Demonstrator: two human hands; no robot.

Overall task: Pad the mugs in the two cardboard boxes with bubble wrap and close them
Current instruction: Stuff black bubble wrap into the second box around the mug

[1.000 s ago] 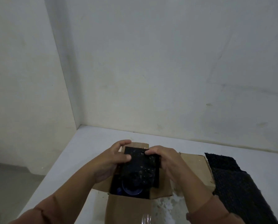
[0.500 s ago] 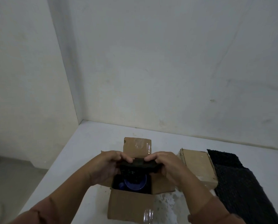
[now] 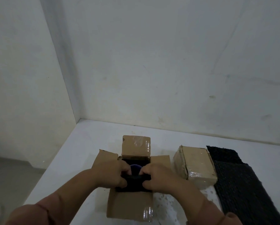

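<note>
An open cardboard box (image 3: 129, 205) stands on the white table, all its flaps spread outward. Inside it a dark blue mug (image 3: 135, 167) shows between my hands. My left hand (image 3: 114, 173) and my right hand (image 3: 157, 177) both grip a folded piece of black bubble wrap (image 3: 135, 181) at the near side of the box opening, in front of the mug. A second cardboard box (image 3: 197, 164) lies to the right, shut and taped.
A black sheet of bubble wrap (image 3: 243, 182) lies flat along the right side of the white table (image 3: 90, 143). White walls meet in a corner behind the table. The table's left edge drops to a grey floor.
The black bubble wrap, held flat above the box a second ago, is now folded and lowered into the near side of the box. Both hands went down with it.
</note>
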